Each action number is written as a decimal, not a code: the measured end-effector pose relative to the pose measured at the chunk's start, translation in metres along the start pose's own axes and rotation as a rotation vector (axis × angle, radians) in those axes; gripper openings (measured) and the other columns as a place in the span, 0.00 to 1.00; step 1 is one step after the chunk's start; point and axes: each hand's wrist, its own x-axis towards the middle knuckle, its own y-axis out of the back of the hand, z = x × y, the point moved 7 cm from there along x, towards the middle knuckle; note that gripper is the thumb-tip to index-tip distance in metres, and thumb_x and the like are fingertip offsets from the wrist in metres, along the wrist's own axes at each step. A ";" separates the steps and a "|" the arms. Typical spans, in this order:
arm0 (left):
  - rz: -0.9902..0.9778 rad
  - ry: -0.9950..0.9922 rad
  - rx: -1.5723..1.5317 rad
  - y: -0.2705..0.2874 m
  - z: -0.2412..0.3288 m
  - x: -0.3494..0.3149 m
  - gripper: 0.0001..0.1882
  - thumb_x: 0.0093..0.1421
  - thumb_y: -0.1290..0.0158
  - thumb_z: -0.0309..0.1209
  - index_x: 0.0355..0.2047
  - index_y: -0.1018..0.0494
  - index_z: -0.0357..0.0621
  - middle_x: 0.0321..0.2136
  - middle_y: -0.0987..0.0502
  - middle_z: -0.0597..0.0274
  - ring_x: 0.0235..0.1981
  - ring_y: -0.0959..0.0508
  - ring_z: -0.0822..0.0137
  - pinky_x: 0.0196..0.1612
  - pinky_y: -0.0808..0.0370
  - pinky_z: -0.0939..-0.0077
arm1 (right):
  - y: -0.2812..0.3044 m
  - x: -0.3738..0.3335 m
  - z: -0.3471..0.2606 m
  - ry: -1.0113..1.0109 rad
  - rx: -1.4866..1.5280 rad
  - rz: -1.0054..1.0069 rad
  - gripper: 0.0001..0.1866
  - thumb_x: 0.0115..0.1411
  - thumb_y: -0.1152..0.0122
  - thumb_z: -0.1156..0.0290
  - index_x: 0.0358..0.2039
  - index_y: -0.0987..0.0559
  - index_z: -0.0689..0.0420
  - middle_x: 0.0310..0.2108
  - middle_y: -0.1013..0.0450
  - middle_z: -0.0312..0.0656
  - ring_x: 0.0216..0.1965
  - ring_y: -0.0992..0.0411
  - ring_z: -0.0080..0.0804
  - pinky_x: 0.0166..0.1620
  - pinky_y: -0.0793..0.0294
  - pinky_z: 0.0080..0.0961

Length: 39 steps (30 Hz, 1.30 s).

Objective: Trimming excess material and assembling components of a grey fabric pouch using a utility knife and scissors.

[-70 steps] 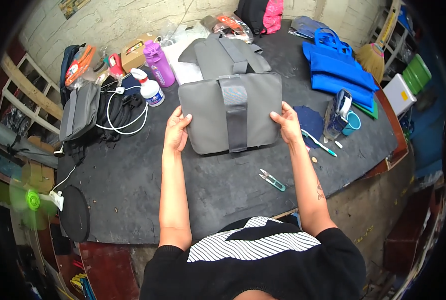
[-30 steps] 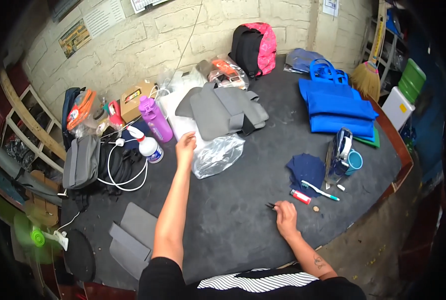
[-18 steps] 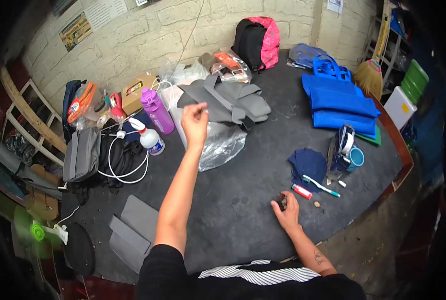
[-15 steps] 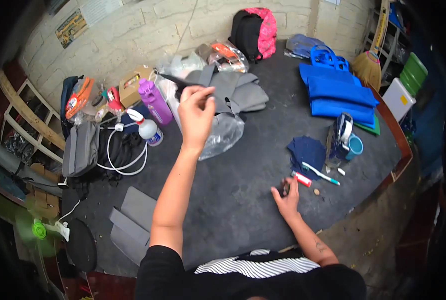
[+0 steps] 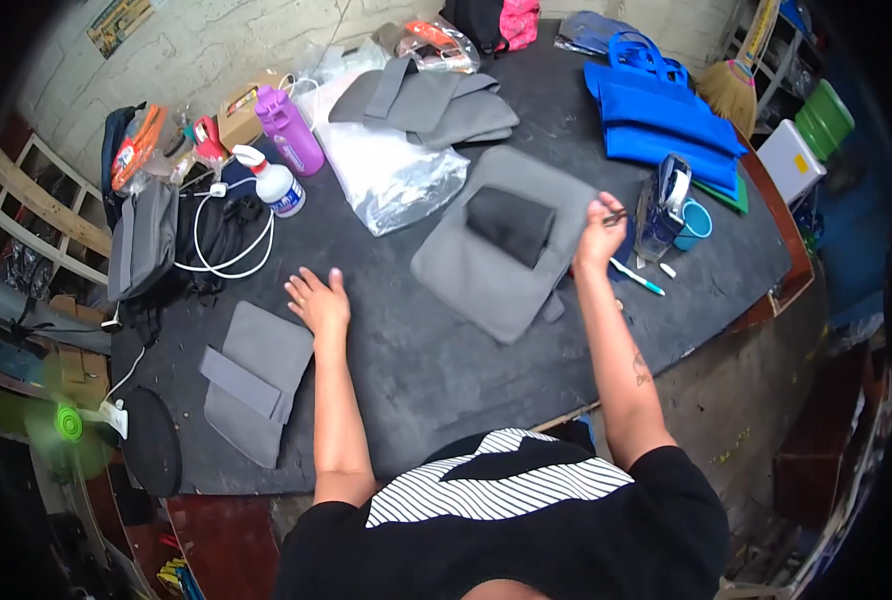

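A grey rounded fabric panel lies flat in the middle of the table, with a black rectangular piece on its upper face. At the panel's right edge is my right hand, its fingers closed round a small dark tool with thin tips, perhaps snips. Nothing is in my left hand, which hovers over the table left of the panel with its fingers apart. Close to it, nearer my body, rests another grey fabric piece with a strap across it. Dark blue fabric beside the right hand is mostly hidden.
More grey pieces are stacked on a clear plastic bag at the far side. Left stand a purple bottle, a spray bottle and a grey bag. Right are blue bags, a tape dispenser and a blue cup.
My left hand has come back from the far pile and opened. A grey panel with a black piece now lies mid-table. My right hand has moved farther away, to the panel's edge.
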 end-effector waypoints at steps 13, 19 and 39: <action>-0.717 -1.399 -0.601 0.027 0.287 -0.324 0.44 0.54 0.48 0.54 0.57 0.42 0.27 0.60 0.43 0.36 0.65 0.48 0.41 0.66 0.60 0.42 | -0.052 0.018 -0.036 -0.182 -0.256 -0.497 0.17 0.58 0.41 0.77 0.47 0.33 0.61 0.25 0.34 0.34 0.17 0.42 0.15 0.19 0.43 0.17; -1.697 -1.413 -0.899 0.052 0.286 -0.394 0.18 0.59 0.48 0.46 0.30 0.19 0.46 0.33 0.19 0.52 0.39 0.22 0.53 0.43 0.27 0.58 | -0.049 -0.007 -0.044 -0.224 -0.319 -0.670 0.20 0.57 0.41 0.77 0.48 0.37 0.56 0.26 0.29 0.39 0.16 0.41 0.16 0.17 0.44 0.17; -0.584 -0.082 -1.080 0.002 0.110 -0.064 0.31 0.54 0.51 0.16 0.60 0.39 0.43 0.45 0.26 0.53 0.38 0.22 0.66 0.43 0.25 0.75 | -0.003 -0.148 -0.069 -0.340 -0.434 -1.057 0.10 0.57 0.38 0.69 0.35 0.26 0.62 0.25 0.27 0.34 0.27 0.30 0.18 0.33 0.32 0.20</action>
